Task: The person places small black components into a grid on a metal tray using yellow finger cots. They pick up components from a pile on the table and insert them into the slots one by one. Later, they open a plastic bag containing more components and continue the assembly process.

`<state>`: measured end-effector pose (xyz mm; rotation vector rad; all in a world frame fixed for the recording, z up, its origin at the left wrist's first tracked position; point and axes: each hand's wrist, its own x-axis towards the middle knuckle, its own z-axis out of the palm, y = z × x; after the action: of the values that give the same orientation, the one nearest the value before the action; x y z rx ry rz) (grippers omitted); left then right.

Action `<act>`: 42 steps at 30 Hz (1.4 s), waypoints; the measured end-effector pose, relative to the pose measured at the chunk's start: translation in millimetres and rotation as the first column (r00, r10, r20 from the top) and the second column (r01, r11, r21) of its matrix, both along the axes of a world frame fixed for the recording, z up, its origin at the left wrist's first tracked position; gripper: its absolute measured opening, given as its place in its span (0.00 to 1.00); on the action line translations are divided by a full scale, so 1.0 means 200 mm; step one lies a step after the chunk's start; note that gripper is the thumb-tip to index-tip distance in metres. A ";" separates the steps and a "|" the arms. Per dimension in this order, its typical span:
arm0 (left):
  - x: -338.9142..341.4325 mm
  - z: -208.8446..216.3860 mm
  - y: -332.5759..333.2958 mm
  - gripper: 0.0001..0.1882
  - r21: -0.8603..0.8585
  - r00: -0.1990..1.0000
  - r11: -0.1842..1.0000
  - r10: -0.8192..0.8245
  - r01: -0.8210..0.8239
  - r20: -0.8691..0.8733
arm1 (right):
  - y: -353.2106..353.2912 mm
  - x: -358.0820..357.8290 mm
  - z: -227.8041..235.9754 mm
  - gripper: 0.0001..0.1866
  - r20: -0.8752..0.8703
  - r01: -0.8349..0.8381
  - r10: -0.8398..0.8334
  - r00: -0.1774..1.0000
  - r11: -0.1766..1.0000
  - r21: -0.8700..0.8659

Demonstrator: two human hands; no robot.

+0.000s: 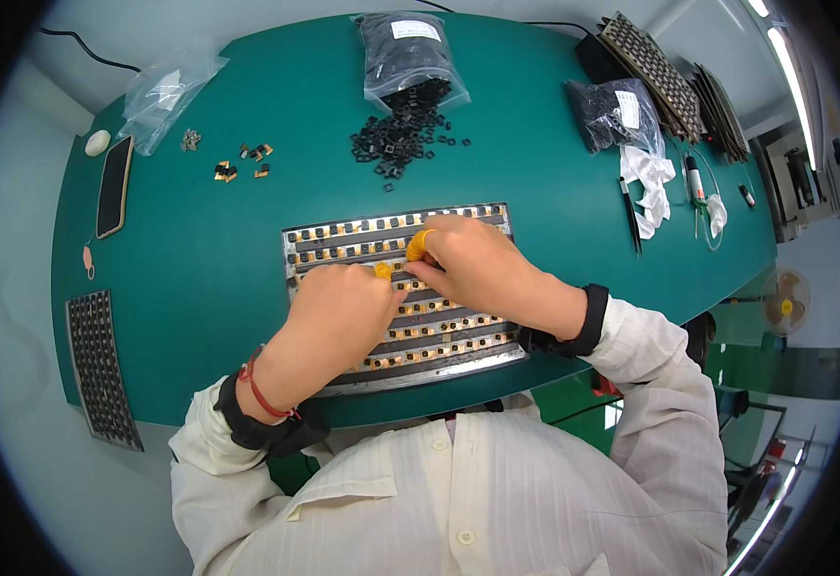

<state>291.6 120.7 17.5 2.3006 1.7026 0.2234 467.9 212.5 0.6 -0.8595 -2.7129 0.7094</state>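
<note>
A metal tray (430, 370) with rows of small black and copper-coloured parts lies before me on the green table. My left hand (343, 305) is over its left-middle part, fingers curled together, a yellow finger cot (383, 271) on one finger. Close beside it, my right hand (473, 257) bends down onto the middle rows with fingers pinched; a yellow finger cot (420, 245) covers one of them. The fingertips of both hands nearly meet at one row. Whatever small piece they hold is hidden under the fingers.
Beyond the tray, small black square pieces (386, 144) spill from a plastic bag (403, 58). To the left are loose copper-coloured parts (226, 171), a phone (115, 187) and another filled tray (103, 370). Tweezers (630, 216), crumpled tissue (648, 182) and stacked trays (652, 72) are at right.
</note>
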 end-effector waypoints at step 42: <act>-0.19 -0.13 0.38 0.10 0.116 0.915 0.954 0.226 -0.278 0.334 | 0.40 -0.10 0.06 0.11 0.025 0.096 -0.095 0.995 0.994 -0.059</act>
<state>252.9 196.9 -9.1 1.9999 1.8591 0.7675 447.1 293.1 12.6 -1.0089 -2.6612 0.7687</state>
